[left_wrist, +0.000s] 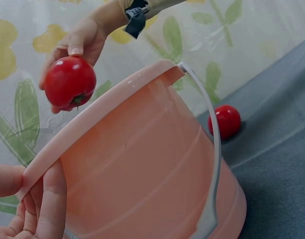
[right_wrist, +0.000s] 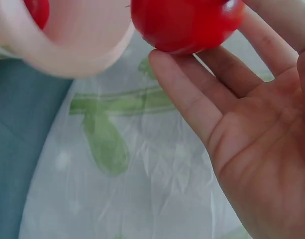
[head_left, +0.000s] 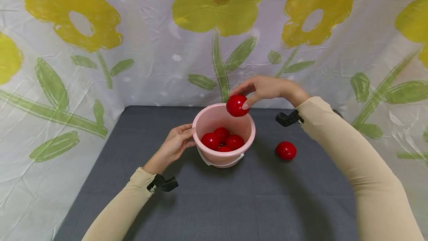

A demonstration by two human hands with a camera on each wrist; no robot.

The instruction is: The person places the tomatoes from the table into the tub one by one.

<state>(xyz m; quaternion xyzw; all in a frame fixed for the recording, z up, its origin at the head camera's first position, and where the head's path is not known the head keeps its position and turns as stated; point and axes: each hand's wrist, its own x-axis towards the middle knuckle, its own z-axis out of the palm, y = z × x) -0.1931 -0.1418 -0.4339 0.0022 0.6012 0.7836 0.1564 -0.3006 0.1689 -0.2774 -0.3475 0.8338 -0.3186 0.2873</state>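
Observation:
A pink bucket (head_left: 224, 159) stands on the dark cloth, and my left hand (head_left: 176, 142) pinches its rim at the left side. In the left wrist view, the thumb and fingers (left_wrist: 51, 199) clasp that rim from both sides. Above the far right of the bucket's mouth, my right hand (head_left: 264, 87) holds a red tomato (head_left: 237, 105) between thumb and fingertips. The left wrist view shows a green calyx under this tomato (left_wrist: 70, 82). Several more red tomatoes (head_left: 210, 141) lie at the bottom of the bucket.
One loose tomato (head_left: 285, 150) lies on the grey cloth (head_left: 214, 203) to the right of the bucket. A white handle (head_left: 204, 158) hangs down the bucket's near side. Behind the table hangs a flower-printed curtain (head_left: 150, 47).

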